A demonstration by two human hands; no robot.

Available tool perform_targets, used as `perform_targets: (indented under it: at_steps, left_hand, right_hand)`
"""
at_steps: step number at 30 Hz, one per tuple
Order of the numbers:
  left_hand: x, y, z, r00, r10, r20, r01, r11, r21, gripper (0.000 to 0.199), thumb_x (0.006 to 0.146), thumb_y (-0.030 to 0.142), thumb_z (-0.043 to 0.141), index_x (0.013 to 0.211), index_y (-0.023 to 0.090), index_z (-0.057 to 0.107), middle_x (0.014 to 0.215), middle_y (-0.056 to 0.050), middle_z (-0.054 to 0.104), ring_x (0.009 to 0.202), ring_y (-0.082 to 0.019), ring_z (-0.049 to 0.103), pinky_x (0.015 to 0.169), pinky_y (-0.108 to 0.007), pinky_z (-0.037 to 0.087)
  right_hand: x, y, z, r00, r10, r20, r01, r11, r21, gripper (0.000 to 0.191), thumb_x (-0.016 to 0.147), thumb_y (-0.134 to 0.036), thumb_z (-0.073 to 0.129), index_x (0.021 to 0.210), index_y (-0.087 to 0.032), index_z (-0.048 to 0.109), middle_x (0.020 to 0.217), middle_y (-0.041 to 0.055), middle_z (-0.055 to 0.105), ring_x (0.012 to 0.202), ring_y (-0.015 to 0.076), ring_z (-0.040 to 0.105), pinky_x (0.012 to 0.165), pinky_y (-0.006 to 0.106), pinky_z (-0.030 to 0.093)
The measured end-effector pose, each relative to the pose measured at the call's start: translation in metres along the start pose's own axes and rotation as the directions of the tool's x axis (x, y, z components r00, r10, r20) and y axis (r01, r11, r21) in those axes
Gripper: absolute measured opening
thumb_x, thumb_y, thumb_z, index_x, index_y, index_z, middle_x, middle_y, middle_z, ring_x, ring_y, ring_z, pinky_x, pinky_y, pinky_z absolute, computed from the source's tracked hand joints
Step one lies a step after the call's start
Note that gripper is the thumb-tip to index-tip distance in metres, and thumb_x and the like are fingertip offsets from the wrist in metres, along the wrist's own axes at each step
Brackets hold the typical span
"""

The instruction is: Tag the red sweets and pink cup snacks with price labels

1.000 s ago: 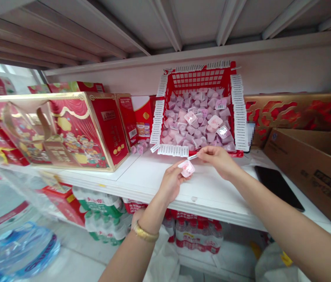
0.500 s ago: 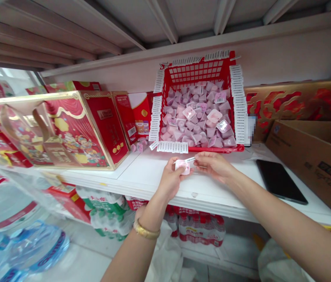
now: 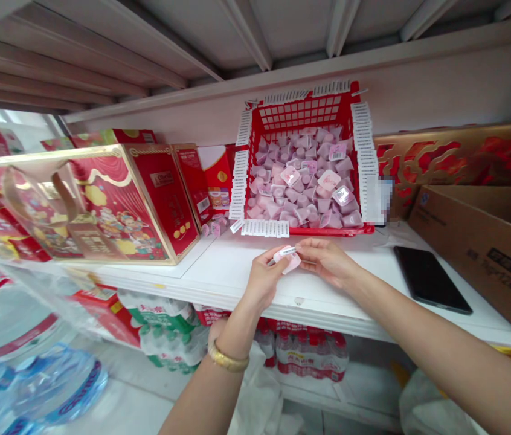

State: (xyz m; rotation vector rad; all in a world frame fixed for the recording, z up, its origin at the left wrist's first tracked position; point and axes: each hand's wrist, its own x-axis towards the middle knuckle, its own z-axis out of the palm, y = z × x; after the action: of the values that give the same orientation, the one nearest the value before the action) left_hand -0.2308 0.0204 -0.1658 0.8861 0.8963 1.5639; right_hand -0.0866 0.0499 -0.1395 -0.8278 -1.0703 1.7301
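Between thumb and fingers, my left hand (image 3: 263, 279) grips a small pink jelly cup (image 3: 290, 262) with its lid facing up. My right hand (image 3: 325, 261) pinches one end of a white barcode sticker (image 3: 289, 251), which lies across the lid. Both hands are just over the white shelf (image 3: 232, 260). Behind them a red plastic basket (image 3: 323, 231) holds many pink and purple jelly cups (image 3: 301, 175). Rows of barcode stickers (image 3: 265, 228) hang along the basket's rims.
Red and gold gift boxes (image 3: 115, 199) stand at left, with a few loose cups (image 3: 216, 226) beside them. On the right are a black phone (image 3: 432, 278) and an open cardboard box (image 3: 486, 260). Bottled water packs (image 3: 310, 353) sit below the shelf.
The barcode sticker has come down from beside the jelly cup onto its lid. My right hand has moved slightly left, closer to my left hand, and the cup has tilted.
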Motion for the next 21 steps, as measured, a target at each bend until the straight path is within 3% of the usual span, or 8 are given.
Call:
perform_targets:
  at_steps: [7,11,17,21]
  left_hand:
    - [-0.0010,0.0002,0.0004,1.000,-0.021,0.015,0.021,0.999,0.027,0.035,0.055,0.026,0.085,0.086,0.013,0.077,0.085,-0.009,0.075,0.074,-0.016,0.065,0.075,-0.031,0.051]
    - [-0.0020,0.0007,0.0005,0.998,-0.031,0.047,0.031,1.000,0.001,0.036,0.054,0.029,0.086,0.085,0.013,0.077,0.088,-0.010,0.076,0.078,-0.017,0.066,0.078,-0.032,0.052]
    - [-0.0022,0.0029,-0.0006,0.995,-0.057,0.086,0.055,0.998,0.026,0.032,0.059,0.027,0.081,0.087,0.011,0.077,0.087,-0.011,0.075,0.078,-0.018,0.068,0.079,-0.032,0.053]
    - [-0.0026,0.0061,-0.0008,0.991,-0.103,0.080,0.104,0.994,-0.014,0.028,0.064,0.020,0.072,0.091,0.012,0.076,0.086,-0.011,0.076,0.083,-0.021,0.069,0.082,-0.035,0.054]
  right_hand:
    - [0.0004,0.0028,0.0034,0.997,-0.055,-0.057,0.051,0.996,-0.070,0.040,0.037,-0.031,0.091,0.062,-0.016,0.063,0.063,-0.0021,0.064,0.062,0.0104,0.058,0.065,0.026,0.046]
    - [-0.0006,0.0021,0.0045,0.990,-0.090,-0.108,0.082,0.994,-0.077,0.044,0.043,-0.033,0.088,0.077,-0.021,0.064,0.065,-0.0034,0.066,0.062,0.0116,0.059,0.063,0.026,0.045]
    - [-0.0012,0.0039,0.0036,0.994,-0.105,0.000,0.103,0.975,-0.198,0.033,0.048,-0.033,0.085,0.065,-0.018,0.062,0.060,-0.0023,0.062,0.057,0.0099,0.053,0.055,0.024,0.038]
    - [0.0006,0.0050,0.0028,0.993,-0.114,-0.010,0.110,0.972,-0.206,0.026,0.051,-0.031,0.082,0.064,-0.017,0.063,0.060,-0.0022,0.061,0.057,0.0100,0.052,0.055,0.024,0.038]
